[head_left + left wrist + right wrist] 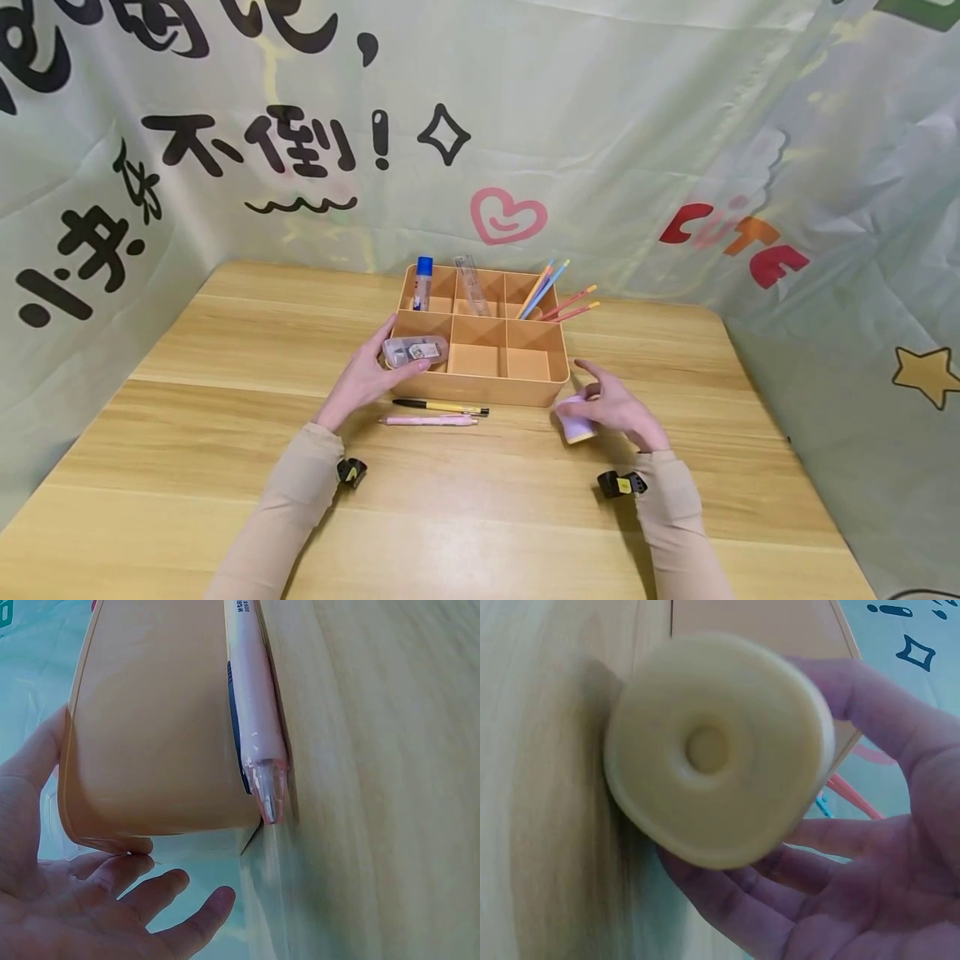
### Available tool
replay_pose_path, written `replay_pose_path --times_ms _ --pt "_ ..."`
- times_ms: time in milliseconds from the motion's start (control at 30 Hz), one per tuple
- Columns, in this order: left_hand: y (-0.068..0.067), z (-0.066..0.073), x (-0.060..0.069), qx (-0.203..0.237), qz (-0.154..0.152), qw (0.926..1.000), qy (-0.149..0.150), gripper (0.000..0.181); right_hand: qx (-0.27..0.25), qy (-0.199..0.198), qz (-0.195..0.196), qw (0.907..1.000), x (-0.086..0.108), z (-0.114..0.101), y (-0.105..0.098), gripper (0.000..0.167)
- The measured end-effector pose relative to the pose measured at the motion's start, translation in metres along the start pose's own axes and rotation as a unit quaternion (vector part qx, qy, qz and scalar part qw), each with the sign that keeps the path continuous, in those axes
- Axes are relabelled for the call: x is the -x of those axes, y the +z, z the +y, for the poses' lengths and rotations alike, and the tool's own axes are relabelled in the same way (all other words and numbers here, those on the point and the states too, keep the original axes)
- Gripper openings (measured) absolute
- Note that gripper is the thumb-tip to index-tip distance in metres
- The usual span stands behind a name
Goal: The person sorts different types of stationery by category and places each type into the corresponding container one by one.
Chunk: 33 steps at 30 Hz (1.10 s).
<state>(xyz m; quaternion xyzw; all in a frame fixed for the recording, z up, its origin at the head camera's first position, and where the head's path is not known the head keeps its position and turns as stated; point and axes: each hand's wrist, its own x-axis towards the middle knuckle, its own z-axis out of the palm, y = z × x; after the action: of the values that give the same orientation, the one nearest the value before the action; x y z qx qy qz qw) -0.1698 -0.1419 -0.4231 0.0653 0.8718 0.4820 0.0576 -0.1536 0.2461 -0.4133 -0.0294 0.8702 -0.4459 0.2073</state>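
A peach desk organizer point(480, 389) with several compartments stands on the table. My left hand point(363, 375) rests at its front left corner, thumb by the rim and the other fingers loosely spread along its left side. Beside that thumb, a clear plastic box point(417, 351) with a label sits tilted in the front left compartment. Right of the organizer, my right hand point(617, 408) grips a small lilac object point(576, 419) between thumb and fingers. Its cream, rounded base point(765, 761) with a central dimple faces the right wrist camera; its kind is unclear.
A blue-capped glue stick point(422, 285), a clear ruler point(472, 286) and several pencils point(546, 290) stand in the back compartments. In front of the organizer lie a yellow-and-black pen point(441, 407) and a pink pen point(429, 421). A printed cloth point(600, 167) hangs behind the table.
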Motion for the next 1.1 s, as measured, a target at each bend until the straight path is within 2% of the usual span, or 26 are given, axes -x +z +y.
replay_pose_path --times_ms 233,367,467,567,733,967,1100 --pt "0.000 0.001 0.001 0.005 -0.001 1.0000 -0.004 0.104 0.093 -0.015 0.073 0.9929 0.003 -0.005 -0.003 0.093" --pt "0.000 0.001 0.001 0.007 -0.001 0.9999 -0.008 0.104 0.138 -0.013 0.112 0.9839 0.005 -0.008 -0.003 0.094" --pt "0.001 0.001 0.001 0.011 -0.002 0.9999 -0.007 0.104 0.157 -0.031 0.158 0.9743 0.006 -0.010 -0.001 0.093" --pt "0.001 0.001 0.001 0.013 -0.002 0.9999 -0.004 0.103 0.174 -0.075 0.223 0.9564 0.007 -0.011 0.001 0.089" --pt "0.001 0.001 0.001 0.010 -0.002 0.9999 -0.008 0.104 0.194 -0.148 0.335 0.9103 0.005 -0.012 0.007 0.080" --pt "0.001 0.000 0.001 0.011 0.000 0.9999 -0.002 0.103 0.161 -0.203 0.422 0.8687 0.002 -0.014 0.012 0.068" --pt "0.001 0.000 0.001 0.018 -0.002 0.9998 -0.002 0.103 0.127 -0.246 0.467 0.8399 0.000 -0.015 0.013 0.059"
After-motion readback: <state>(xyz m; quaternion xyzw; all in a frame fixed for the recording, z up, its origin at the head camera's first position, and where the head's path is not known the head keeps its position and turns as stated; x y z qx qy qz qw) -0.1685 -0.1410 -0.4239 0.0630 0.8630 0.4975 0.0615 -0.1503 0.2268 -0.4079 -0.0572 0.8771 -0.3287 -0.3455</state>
